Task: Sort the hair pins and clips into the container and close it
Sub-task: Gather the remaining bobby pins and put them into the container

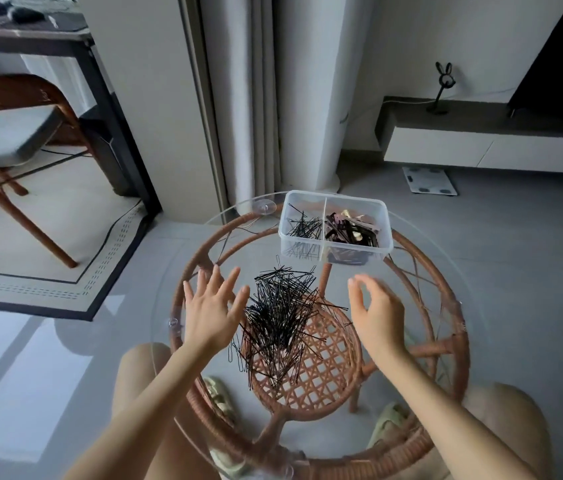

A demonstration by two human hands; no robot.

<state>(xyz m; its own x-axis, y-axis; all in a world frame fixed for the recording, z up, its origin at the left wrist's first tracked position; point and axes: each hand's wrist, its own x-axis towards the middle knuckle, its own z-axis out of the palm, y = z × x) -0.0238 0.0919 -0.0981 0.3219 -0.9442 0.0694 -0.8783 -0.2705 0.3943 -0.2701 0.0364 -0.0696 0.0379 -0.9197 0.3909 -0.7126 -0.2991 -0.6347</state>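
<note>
A loose pile of black hair pins (282,315) lies on the round glass tabletop (422,271). Behind it stands a clear plastic container (385,247) with two compartments: black pins in the left one (304,228), brown and gold clips in the right one (352,230). It has no lid on. My left hand (212,308) hovers just left of the pile, fingers spread, holding nothing. My right hand (375,310) hovers to the right of the pile, fingers curved and apart, also with nothing in it.
The glass top rests on a brown rattan frame (446,296) with a woven lower shelf (321,368). My knees and slippers show beneath. A wooden chair (13,109) and desk stand at the left, a low white cabinet (481,147) at the right.
</note>
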